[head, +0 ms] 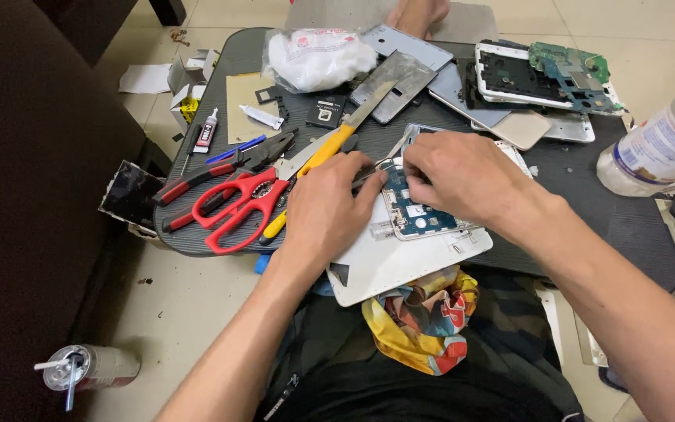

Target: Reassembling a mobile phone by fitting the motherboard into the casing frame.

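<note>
Hands [400,191] on opened phone [412,215]

Single head-worn view, looking steeply down at close range; black mat [587,168] runs toward twelve o'clock, apparently at lap height.

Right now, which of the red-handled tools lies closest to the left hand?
The red scissors: their handles lie right beside the left hand. The red-and-black pliers lie farther left and up the mat, beyond the scissors.
</note>
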